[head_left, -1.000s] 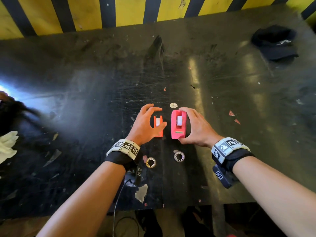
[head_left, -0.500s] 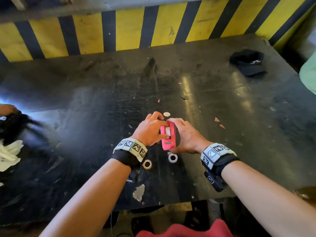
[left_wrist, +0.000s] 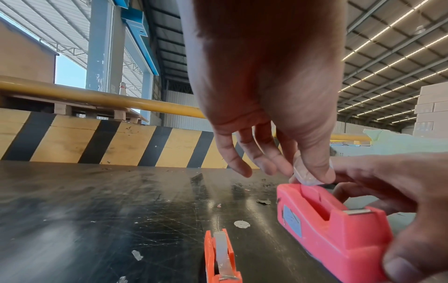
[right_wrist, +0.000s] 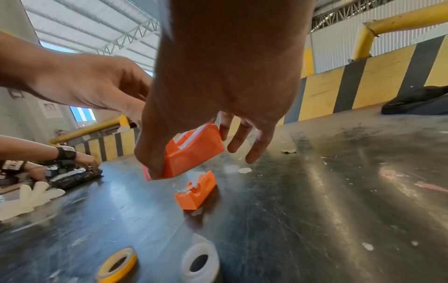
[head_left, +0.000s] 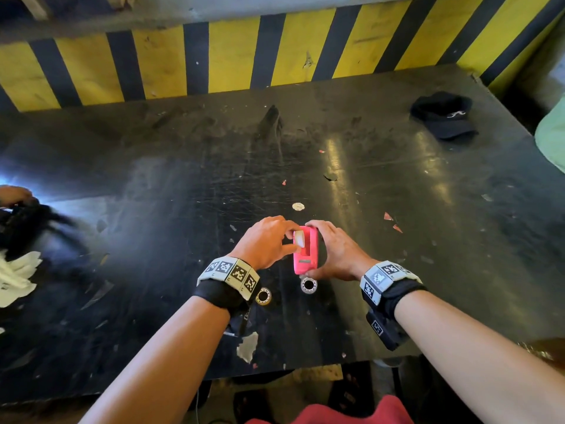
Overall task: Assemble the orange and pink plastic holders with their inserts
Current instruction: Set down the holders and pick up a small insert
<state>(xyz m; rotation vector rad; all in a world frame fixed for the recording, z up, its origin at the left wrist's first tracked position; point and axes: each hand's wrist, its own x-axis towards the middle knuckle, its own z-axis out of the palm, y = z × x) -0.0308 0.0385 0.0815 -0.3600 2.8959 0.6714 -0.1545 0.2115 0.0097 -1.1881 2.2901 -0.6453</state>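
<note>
Left hand now pinching white insert (seemingly lifted), right hand still gripping pink holder

Pink holder, lighter label on its side, white insert at its far end. Orange holder, smaller, grey-white strip along its top. Near rolls: one yellow-rimmed, one white. Table black, scratched, glossy, with white and pink flecks. Far barrier yellow with black diagonal stripes. Black cap far right, white logo. White gloves left. Wristbands grey-white with black square markers.
</note>
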